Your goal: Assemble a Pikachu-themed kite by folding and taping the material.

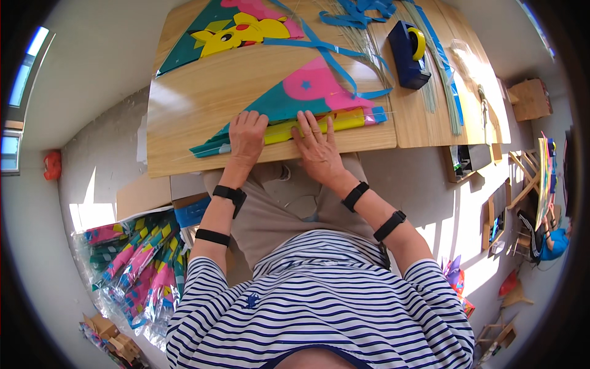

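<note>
Hands flat, left hand [247,136] and right hand [316,147] pressing folded kite [307,101], fingers spread, wooden table [203,98], tape dispenser [408,54] beyond.

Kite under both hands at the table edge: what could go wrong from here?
1. The folded kite lies near the table front edge; it might slip off if the left hand or right hand lifts.
2. Blue ribbon tails trail across it and could snag.
3. Thin rods beside the tape dispenser could roll off.
</note>
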Demonstrator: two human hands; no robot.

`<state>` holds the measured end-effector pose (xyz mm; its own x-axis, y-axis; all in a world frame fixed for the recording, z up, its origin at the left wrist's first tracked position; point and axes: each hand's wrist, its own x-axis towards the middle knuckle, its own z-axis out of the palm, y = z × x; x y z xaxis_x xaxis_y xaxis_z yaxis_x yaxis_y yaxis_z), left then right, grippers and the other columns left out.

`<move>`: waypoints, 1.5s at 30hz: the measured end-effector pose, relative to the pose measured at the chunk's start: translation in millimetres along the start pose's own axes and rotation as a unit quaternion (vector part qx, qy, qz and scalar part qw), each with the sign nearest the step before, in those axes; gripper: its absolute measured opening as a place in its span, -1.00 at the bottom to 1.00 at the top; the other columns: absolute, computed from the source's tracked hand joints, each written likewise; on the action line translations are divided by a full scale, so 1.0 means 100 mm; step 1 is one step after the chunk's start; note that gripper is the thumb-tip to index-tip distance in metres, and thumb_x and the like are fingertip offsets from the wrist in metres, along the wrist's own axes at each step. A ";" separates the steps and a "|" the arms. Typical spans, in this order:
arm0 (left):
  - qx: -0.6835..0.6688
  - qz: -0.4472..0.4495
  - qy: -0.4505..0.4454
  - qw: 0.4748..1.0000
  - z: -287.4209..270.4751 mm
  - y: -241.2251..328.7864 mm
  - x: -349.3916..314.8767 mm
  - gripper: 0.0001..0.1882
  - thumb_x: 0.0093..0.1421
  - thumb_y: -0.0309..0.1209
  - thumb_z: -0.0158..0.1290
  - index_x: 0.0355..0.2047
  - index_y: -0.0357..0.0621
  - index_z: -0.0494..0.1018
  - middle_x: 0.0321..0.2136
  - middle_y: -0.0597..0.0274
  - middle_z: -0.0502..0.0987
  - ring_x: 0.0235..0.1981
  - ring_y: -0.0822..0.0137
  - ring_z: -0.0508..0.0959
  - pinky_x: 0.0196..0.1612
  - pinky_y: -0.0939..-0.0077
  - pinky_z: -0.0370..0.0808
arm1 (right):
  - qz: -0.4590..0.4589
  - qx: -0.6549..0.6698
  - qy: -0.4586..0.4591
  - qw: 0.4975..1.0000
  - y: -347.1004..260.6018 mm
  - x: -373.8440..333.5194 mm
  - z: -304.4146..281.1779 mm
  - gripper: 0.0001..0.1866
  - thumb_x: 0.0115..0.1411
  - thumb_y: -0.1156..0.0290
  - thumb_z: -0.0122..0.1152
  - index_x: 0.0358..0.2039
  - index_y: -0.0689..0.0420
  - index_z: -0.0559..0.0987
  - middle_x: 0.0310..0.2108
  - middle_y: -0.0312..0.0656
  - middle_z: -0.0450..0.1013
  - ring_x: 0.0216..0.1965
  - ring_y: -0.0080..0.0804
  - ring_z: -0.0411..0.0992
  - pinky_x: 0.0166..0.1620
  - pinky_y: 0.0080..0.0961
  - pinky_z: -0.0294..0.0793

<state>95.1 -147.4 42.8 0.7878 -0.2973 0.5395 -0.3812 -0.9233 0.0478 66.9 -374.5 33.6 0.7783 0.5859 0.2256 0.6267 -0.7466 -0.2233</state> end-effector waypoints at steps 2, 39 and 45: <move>-0.004 0.009 -0.004 1.000 0.04 -0.01 -0.02 -0.95 0.05 -0.48 0.06 -0.43 -0.07 0.44 -0.46 0.20 0.40 -0.32 0.12 0.50 -0.22 0.23 0.43 | -0.006 -0.005 0.004 1.000 0.00 0.01 0.01 -0.30 0.04 0.34 0.32 0.24 0.19 0.44 0.51 0.01 -0.06 0.55 -0.08 -0.15 0.48 0.26 -0.23; -0.059 -0.301 -0.060 0.950 -0.37 -0.89 -0.80 -0.93 0.11 -0.49 0.13 -0.36 -0.16 0.55 -0.38 0.05 0.59 -0.25 -0.03 0.58 -0.23 0.09 0.51 | 0.017 -0.020 -0.077 0.997 0.00 0.00 0.02 0.04 -0.09 0.25 0.55 0.42 0.05 0.25 0.52 0.01 -0.06 0.55 -0.07 -0.13 0.46 0.32 -0.24; -0.265 -0.421 -0.081 0.864 -0.39 -1.18 -0.90 -0.87 -0.01 -0.54 0.25 -0.43 -0.22 0.54 -0.52 0.12 0.60 -0.45 0.20 0.59 -0.33 0.30 0.52 | 0.014 -0.025 -0.073 0.997 -0.01 0.01 0.04 0.06 -0.10 0.22 0.57 0.42 0.06 0.25 0.51 0.02 -0.04 0.54 -0.06 -0.11 0.45 0.33 -0.23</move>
<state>50.0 -2.4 21.4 0.9347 0.3554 0.0041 0.2250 -0.6007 0.7672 66.6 -371.9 30.4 0.7952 0.6011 0.0794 0.6045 -0.7760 -0.1797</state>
